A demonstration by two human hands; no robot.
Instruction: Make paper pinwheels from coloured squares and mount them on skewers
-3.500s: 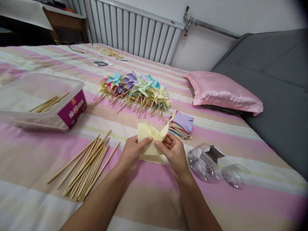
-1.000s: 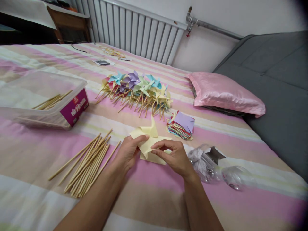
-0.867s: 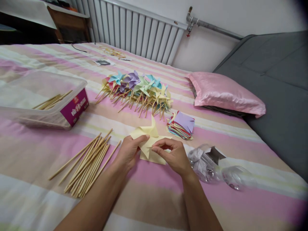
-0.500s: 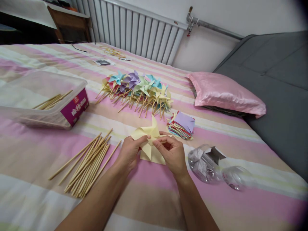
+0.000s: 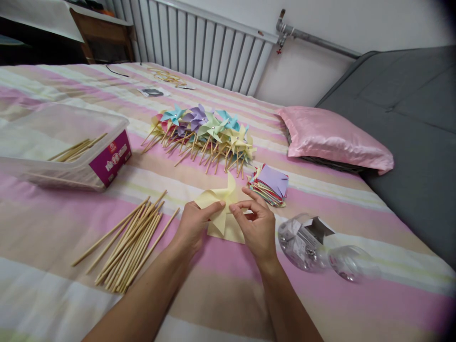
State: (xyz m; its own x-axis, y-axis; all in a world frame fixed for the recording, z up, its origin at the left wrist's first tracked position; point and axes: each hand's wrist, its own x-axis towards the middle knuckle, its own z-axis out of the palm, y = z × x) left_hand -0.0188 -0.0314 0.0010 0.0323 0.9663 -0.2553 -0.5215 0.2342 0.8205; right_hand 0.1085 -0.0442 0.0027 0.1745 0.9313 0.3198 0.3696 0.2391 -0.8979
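Paper [image 5: 223, 216], a pale yellow sheet with its corners folded toward the middle, sits at the centre of the frame on the striped bedspread [image 5: 228, 280], pinched from either side by the left hand [image 5: 194, 228] and the right hand [image 5: 258, 228], both grasping its folds. Just above it to the right lies a stack of coloured paper squares [image 5: 270, 185], further up a heap of finished pinwheels [image 5: 203, 135], and loose wooden sticks [image 5: 130, 242] lie to the left. A clear tub [image 5: 64, 147] at upper left holds a few more sticks, and a transparent plastic jar [image 5: 306, 240] lies on its side at lower right with small metal bits inside.
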